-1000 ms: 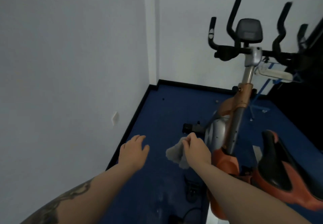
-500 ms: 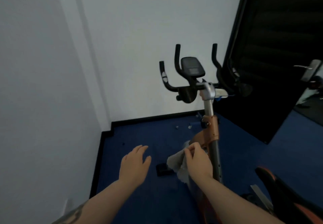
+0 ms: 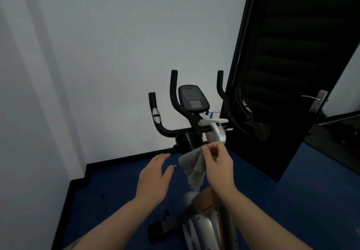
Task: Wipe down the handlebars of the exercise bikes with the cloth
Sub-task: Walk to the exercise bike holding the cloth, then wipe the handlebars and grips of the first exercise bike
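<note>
A pale wall (image 3: 97, 54) fills the view from 9 through 12 o'clock; a dark door (image 3: 282, 64) stands open from 1 to 3 o'clock, its lever handle (image 3: 313, 98) at 3; blue floor (image 3: 120, 183) runs along the bottom. The bike (image 3: 206, 228) rises from 6 o'clock to the centre, its silver stem head (image 3: 219, 131) just above the hands and the console (image 3: 192, 97) at 12 of it. The handlebars (image 3: 175, 101) spread from the stem; two horns stand at 11 o'clock, and the right-side horns merge with the dark door, so their outline is hard to read.

The right hand (image 3: 218, 166) pinches the top edge of the cloth (image 3: 192, 166) between thumb and fingertips; the cloth hangs crumpled at 9 o'clock of that hand, below the bars and, as far as I can tell, not touching them. The left hand (image 3: 155, 177) hovers flat and empty at 8 o'clock of the cloth, fingers spread and loose.

No wiping looks begun. The risks, I judge: a fingertip pinch is weak, so dragging along the rubbery grips may tug the cloth free; a bunched cloth would skim only one face of each tube; the right horns, lost against the door, are easy to miss; a wide sweep there could knock the door.
</note>
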Available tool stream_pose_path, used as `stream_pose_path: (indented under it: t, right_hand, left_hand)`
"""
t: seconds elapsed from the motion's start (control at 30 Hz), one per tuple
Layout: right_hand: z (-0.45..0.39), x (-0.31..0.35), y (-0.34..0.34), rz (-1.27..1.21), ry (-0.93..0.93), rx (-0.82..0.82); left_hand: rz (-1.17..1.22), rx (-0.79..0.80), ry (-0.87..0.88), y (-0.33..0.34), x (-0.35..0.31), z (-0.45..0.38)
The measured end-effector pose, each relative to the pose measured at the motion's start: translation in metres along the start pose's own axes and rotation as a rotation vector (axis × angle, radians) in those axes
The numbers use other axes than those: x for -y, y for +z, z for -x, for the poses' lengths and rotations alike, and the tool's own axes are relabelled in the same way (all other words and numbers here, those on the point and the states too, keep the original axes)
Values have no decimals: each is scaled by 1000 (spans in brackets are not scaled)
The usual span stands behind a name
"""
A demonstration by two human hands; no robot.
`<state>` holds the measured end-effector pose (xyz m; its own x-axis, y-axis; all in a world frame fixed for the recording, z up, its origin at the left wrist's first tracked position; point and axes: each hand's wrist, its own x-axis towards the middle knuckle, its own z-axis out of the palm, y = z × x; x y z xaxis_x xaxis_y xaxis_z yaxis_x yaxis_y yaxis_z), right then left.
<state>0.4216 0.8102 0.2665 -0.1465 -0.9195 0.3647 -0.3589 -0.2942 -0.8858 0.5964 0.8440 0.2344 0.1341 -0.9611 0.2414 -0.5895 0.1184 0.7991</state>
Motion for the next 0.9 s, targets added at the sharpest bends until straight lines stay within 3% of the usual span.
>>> stream_pose_path:
  t: [0.23, 0.4, 0.6, 0.7, 0.8, 0.9]
  right_hand:
    - [-97, -6, 43, 2, -175, -26]
    - [-89, -52, 91, 568, -435, 146]
    - [-64, -103, 84, 636, -635, 15]
    - [-78, -97, 77, 781, -761, 84]
    - [-97, -80, 88, 853, -704, 70]
    - [-70, -87, 95, 700, -578, -60]
  left_hand:
    - [335, -158, -155, 32, -9, -100]
    - [514, -239, -293, 47, 7, -119]
    - [592, -177, -243, 61, 20, -122]
    - [618, -144, -203, 62, 21, -125]
    - [620, -124, -194, 63, 21, -133]
    - [644, -69, -200, 69, 21, -136]
